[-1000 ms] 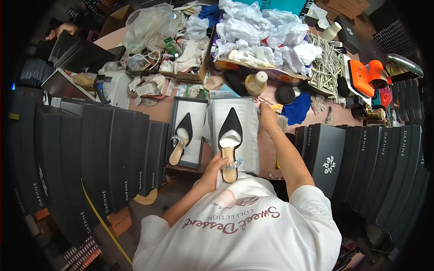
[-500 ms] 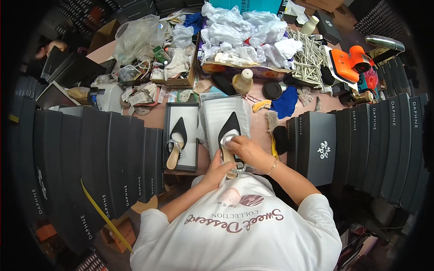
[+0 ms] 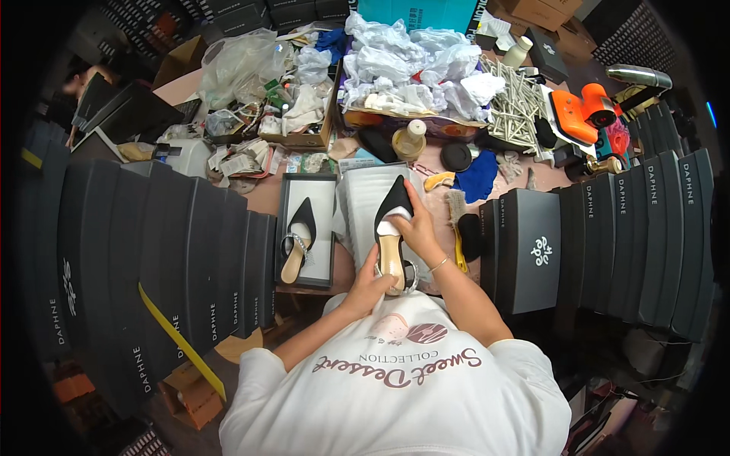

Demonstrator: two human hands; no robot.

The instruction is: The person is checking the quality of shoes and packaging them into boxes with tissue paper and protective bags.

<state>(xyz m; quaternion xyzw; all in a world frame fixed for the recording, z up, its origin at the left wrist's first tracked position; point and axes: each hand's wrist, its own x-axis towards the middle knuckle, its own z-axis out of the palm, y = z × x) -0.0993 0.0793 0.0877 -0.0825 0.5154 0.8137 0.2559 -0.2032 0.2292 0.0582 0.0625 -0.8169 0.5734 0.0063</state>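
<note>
A black pointed shoe with a beige insole and a sparkling strap is held up in front of me, toe pointing away. White stuffing paper fills its toe opening. My left hand grips the heel end, thumb on the insole. My right hand is wrapped round the toe part, its thumb near the stuffing. To the left, the matching shoe lies in an open grey shoebox, also with white paper in its toe. White foam wrapping sheets lie under and behind the held shoe.
Stacks of dark shoeboxes stand left, with more shoeboxes right. Behind are a carton of crumpled white paper, a bundle of pale sticks, a bottle, a blue cloth, a brush and an orange device.
My right hand has moved from the shoe's opening to the side of its toe, fingers now round it. The shoe has shifted slightly to the right and nearer upright, its insole showing more.
</note>
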